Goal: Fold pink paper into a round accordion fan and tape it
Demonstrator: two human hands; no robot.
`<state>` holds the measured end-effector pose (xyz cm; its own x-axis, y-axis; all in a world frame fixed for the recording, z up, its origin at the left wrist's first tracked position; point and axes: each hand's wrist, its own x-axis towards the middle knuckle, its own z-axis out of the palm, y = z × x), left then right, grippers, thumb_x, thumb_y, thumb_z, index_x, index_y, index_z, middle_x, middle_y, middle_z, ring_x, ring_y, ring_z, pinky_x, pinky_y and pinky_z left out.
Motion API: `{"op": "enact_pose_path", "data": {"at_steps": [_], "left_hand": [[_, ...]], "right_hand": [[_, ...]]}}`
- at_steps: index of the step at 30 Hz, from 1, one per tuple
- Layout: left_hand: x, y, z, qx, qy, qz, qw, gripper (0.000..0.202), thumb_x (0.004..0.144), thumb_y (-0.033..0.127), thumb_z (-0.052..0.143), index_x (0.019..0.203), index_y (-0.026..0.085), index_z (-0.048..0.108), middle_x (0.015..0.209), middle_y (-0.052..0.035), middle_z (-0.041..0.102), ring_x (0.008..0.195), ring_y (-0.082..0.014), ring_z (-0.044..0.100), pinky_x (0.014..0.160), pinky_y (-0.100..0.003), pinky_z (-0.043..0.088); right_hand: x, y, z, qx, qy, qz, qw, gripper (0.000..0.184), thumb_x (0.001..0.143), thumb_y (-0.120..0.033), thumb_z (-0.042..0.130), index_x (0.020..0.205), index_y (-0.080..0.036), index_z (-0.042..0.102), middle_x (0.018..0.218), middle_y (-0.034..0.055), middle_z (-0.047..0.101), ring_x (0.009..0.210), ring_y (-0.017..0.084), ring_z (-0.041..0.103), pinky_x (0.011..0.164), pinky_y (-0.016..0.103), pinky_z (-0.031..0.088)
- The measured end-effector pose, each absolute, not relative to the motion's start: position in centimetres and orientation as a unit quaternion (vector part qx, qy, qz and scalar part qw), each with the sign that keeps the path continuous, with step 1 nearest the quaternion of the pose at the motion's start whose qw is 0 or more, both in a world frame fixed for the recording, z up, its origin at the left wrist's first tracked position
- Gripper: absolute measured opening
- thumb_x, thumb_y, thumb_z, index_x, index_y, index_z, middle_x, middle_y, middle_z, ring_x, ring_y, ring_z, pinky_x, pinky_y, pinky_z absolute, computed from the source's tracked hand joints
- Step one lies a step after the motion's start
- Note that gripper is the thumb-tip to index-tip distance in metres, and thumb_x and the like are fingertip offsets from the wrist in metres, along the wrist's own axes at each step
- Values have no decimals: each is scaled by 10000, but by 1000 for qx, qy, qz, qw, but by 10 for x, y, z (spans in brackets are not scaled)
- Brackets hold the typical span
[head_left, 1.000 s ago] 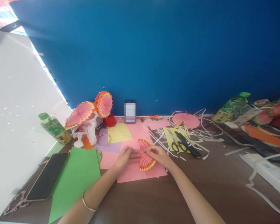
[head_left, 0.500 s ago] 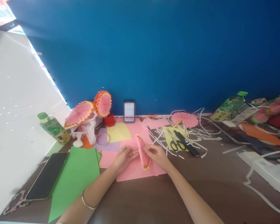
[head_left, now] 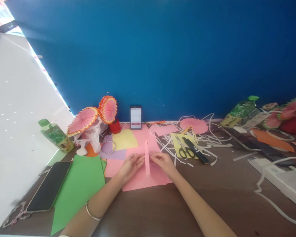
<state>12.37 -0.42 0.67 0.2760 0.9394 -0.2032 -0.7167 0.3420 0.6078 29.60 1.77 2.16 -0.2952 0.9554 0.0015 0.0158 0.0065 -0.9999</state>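
A pleated pink paper strip stands folded flat into a narrow bar over the pink sheets at the middle of the brown table. My left hand pinches its middle from the left. My right hand pinches it from the right. Both hands have fingers closed on the strip.
Green sheets and a black phone lie at the left. Two finished pink fans, a green bottle and an upright phone stand at the back. Scissors, a black marker and white paper strips lie right.
The paper was spread as a half fan a second ago. It has been squeezed together into a flat narrow strip between both hands.
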Motion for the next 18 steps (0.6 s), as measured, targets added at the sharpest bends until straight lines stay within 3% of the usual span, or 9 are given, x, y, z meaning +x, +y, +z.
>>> {"op": "enact_pose_path", "data": {"at_steps": [5, 11, 18], "left_hand": [[124, -3, 7, 188, 300, 538, 765, 156, 798, 160, 546, 685, 148, 439, 935, -102, 626, 971, -196, 605, 982, -373, 383], [126, -4, 8, 167, 274, 532, 784, 117, 811, 133, 488, 699, 146, 458, 944, -108, 617, 967, -191, 599, 969, -370, 393], [128, -4, 5, 157, 272, 521, 793, 113, 794, 127, 479, 685, 151, 469, 763, -56, 588, 724, -142, 603, 835, -345, 469]], "right_hand": [[295, 17, 20, -432, -561, 557, 434, 254, 663, -421, 654, 725, -175, 676, 776, 51, 667, 779, 189, 604, 774, 339, 470], [293, 16, 21, -413, -619, 486, 458, 183, 698, -378, 635, 676, -198, 660, 809, 57, 656, 777, 192, 599, 756, 345, 478], [288, 8, 22, -391, -689, 385, 474, 138, 760, -325, 579, 708, -220, 652, 816, 67, 627, 815, 199, 585, 766, 358, 484]]}}
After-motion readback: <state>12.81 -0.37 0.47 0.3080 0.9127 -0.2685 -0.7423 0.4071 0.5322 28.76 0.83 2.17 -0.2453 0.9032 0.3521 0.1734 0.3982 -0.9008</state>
